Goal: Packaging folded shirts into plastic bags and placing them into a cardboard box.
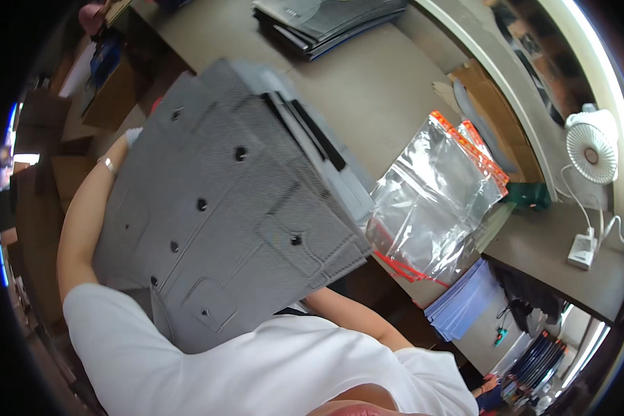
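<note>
A thick stack of folded grey garments (215, 173), with dark round buttons and stitched pockets, is held tilted in front of my body. Black strips show along the stack's far right edge. My left arm reaches around its left side; my left hand (130, 141), with a bracelet at the wrist and something white at the fingers, grips the far left edge and is mostly hidden. My right forearm (350, 315) passes under the near right corner, and the garments cover my right hand, which supports them from below. Beside the stack, clear plastic bags (437, 197) with orange-red edges lie on the table.
The grey table (374, 90) carries a pile of dark folded items (326, 24) at the far side. Cardboard (499, 118) leans by the wall at right, near a white fan (591, 154) and a power strip (582, 249). Lilac sheets (464, 301) lie lower right. Another person's hand (490, 383) shows there.
</note>
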